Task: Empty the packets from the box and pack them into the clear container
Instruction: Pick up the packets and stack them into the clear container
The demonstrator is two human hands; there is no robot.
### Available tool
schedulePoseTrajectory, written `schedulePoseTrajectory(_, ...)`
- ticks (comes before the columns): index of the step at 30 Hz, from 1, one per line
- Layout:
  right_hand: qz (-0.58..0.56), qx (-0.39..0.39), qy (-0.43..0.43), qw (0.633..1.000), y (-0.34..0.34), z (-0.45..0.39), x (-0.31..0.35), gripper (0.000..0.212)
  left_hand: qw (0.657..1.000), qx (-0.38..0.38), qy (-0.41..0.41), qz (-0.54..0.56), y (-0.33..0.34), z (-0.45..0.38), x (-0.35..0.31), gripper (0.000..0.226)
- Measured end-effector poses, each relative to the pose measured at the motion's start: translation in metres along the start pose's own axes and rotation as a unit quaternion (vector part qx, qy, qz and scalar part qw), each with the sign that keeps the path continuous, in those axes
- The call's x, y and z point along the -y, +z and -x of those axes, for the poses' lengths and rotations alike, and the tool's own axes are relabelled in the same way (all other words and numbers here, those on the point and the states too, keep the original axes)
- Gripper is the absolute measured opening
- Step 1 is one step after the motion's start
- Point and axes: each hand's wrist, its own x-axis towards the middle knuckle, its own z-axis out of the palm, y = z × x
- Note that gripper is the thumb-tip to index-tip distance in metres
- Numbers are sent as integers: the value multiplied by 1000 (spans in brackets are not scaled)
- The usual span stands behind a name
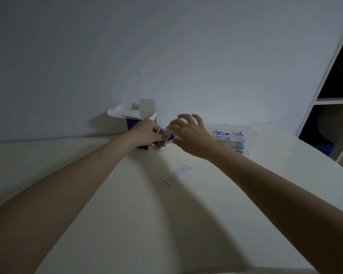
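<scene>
Blue-and-white packets [163, 138] are gripped in a small bunch by the left hand [147, 131], fingers curled round them, just in front of the open blue box [136, 119] standing by the wall. The right hand [190, 133] hovers beside them, fingers spread and blurred, touching or nearly touching the bunch. A packet stack [231, 139] sits in the clear container [250, 135] to the right on the white table [127, 214].

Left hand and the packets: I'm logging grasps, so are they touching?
Touching. The head view shows the left hand with its fingers curled round a bunch of blue and white packets beside the open box.
</scene>
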Motion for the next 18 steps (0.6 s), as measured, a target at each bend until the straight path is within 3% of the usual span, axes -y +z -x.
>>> schedulePoseTrajectory(3, 24, 7, 14, 1000, 8, -9, -3, 20, 999, -20, 22, 13, 8, -9, 2, 30)
schedulePoseTrajectory(5, 37, -3, 20, 999, 14, -8, -10, 19, 998, -69, 5, 0, 15, -20, 10, 33)
schedulePoseTrajectory(7, 42, 11, 30, 999, 21, -2, -19, 20, 992, -92, -16, -89, 22, -31, 20, 28)
schedulePoseTrajectory(10, 9, 105, 27, 994, 37, 5, -26, 21, 960, -15, -57, -274, 37, -35, 23, 19)
schedulePoseTrajectory(13, -43, 128, 31, 990, 52, 10, -28, 26, 931, 18, -50, -360, 53, -43, 26, 24)
schedulePoseTrajectory(18, -118, 106, 50, 986, 62, 13, -34, 22, 949, -23, -34, -311, 53, -57, 30, 23)
